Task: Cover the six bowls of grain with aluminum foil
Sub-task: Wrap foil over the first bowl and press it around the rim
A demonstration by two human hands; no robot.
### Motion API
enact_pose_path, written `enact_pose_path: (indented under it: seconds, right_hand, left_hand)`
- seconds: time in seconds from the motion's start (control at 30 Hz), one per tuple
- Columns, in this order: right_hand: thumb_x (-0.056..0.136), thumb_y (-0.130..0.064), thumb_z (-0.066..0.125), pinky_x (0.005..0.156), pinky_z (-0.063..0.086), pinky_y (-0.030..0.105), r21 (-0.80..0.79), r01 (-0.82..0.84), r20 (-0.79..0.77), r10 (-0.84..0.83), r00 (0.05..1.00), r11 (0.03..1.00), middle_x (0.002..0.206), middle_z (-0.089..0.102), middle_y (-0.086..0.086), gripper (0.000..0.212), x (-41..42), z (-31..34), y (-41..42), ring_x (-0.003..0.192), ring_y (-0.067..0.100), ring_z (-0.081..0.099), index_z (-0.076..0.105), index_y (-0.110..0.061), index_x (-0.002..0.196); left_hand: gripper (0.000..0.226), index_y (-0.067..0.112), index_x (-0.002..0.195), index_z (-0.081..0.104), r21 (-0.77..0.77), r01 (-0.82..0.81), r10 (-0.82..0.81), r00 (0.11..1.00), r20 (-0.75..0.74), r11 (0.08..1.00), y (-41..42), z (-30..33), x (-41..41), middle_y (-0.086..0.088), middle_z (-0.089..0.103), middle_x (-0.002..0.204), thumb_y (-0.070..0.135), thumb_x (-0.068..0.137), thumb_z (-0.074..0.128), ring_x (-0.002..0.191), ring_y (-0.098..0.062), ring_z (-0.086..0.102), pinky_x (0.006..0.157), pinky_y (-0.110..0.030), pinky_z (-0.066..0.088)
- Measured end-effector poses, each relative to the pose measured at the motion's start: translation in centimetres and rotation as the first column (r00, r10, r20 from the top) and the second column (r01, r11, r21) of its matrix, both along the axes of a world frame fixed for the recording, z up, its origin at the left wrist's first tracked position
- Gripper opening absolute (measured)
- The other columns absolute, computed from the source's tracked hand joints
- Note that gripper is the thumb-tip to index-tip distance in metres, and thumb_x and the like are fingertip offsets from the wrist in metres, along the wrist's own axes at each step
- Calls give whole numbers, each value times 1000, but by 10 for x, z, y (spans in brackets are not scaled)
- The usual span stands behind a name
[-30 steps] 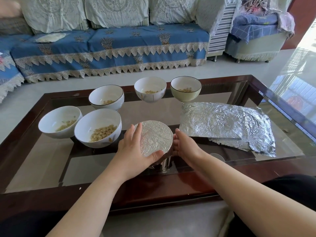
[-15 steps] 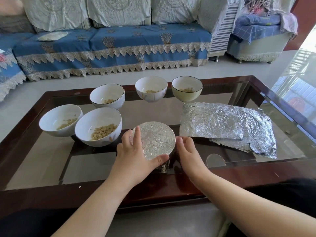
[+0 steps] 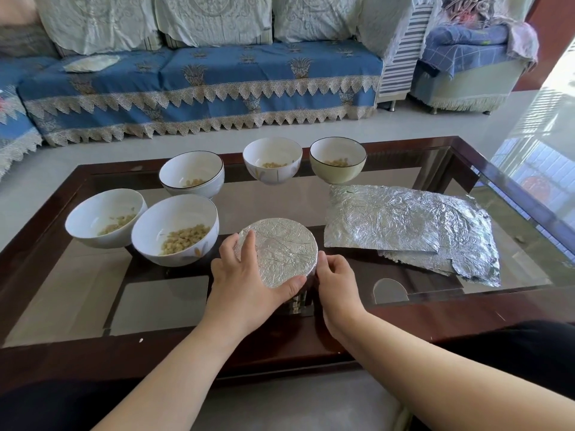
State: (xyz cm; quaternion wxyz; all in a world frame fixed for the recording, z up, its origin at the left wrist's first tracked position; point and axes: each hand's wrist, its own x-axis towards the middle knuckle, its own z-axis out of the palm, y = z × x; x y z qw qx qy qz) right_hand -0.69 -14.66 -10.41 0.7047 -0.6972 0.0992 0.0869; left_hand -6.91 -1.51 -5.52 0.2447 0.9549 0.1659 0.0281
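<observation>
On glass table [image 3: 311,206], foil-covered bowl [image 3: 280,251] between both grips.

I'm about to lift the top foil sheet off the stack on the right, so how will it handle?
The top foil sheet is creased all over and its edges curl, so it will probably flop and crumple if pinched at one corner. It looks very thin, so likely almost weightless and easy to tear. It lies loosely on the sheets below, so it may drag them along across the glass table.

Left hand [image 3: 249,281] has slid lower round the foil-covered bowl [image 3: 280,253]: thumb now hooks the near rim, fingers [image 3: 245,247] lie on the left edge. Right hand [image 3: 337,278] has closed in against the bowl's right side, fingers curled.
</observation>
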Motion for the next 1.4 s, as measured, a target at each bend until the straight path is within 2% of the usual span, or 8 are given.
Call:
enact_pose_path:
  seconds: [0.37,0.67,0.8,0.87,1.0,1.17,1.3,1.4]
  right_hand:
    - [95,-22,56,86,55,49,14,26,-53,-25,998,1000,91,69,11,9,12,-1,7,79,19,61,63,-18,92]
    - [85,-4,57,82,58,48,-124,-129,-60,122,991,984,90,74,13,17,21,1,0,82,26,71,65,-15,95]
    - [94,5,40,59,59,28,-19,-121,-115,118,986,992,84,69,16,21,27,5,-10,61,12,68,54,-4,108]
    - [101,-2,34,59,58,28,11,-110,-108,110,988,994,78,64,7,19,27,7,-14,57,10,64,53,-8,100]
    - [105,-23,33,92,52,45,42,-168,-84,171,982,985,95,67,16,35,31,16,-17,83,23,62,63,-5,100]
    - [105,-38,34,91,53,44,57,-133,-12,134,991,989,104,65,6,34,37,25,-19,95,26,65,57,-13,107]
    - [99,-39,51,86,53,50,-61,-111,148,119,982,992,85,65,1,23,27,17,-17,79,17,63,59,-18,98]
    - [85,-57,57,91,53,51,-63,-98,154,107,982,993,92,70,4,30,18,13,-13,91,24,67,62,-28,91]
  left_hand:
    - [125,25,156,7,-2,-15,15,1000,5,1000,2,0,1,0,2,155,87,55,47,140,-34,15,114,-45,28]
    - [127,21,156,-3,5,-25,25,1000,-1,1000,-1,1,2,-1,-1,157,85,62,54,141,-33,14,115,-44,24]
    - [137,16,156,-6,-21,-51,52,998,28,998,-5,-1,1,-6,2,158,92,50,36,142,-32,15,116,-43,20]
    - [134,17,156,-8,-92,-51,52,999,10,994,-4,0,0,-3,1,158,89,53,39,144,-32,14,115,-44,23]
    - [129,20,156,-13,-129,-15,12,1000,-29,992,4,11,-3,-1,4,155,84,57,42,146,-28,15,115,-42,26]
    - [124,20,153,-22,59,12,-7,997,-78,998,15,15,-4,-2,-1,158,87,65,35,147,-32,6,118,-46,21]
    - [127,18,154,-19,-87,71,-76,996,-56,994,18,1,6,-2,-8,164,88,60,28,151,-24,-5,122,-42,5]
    - [127,16,154,-19,-132,67,-75,996,-57,989,17,-7,8,2,-5,164,87,60,28,150,-21,-3,123,-43,9]
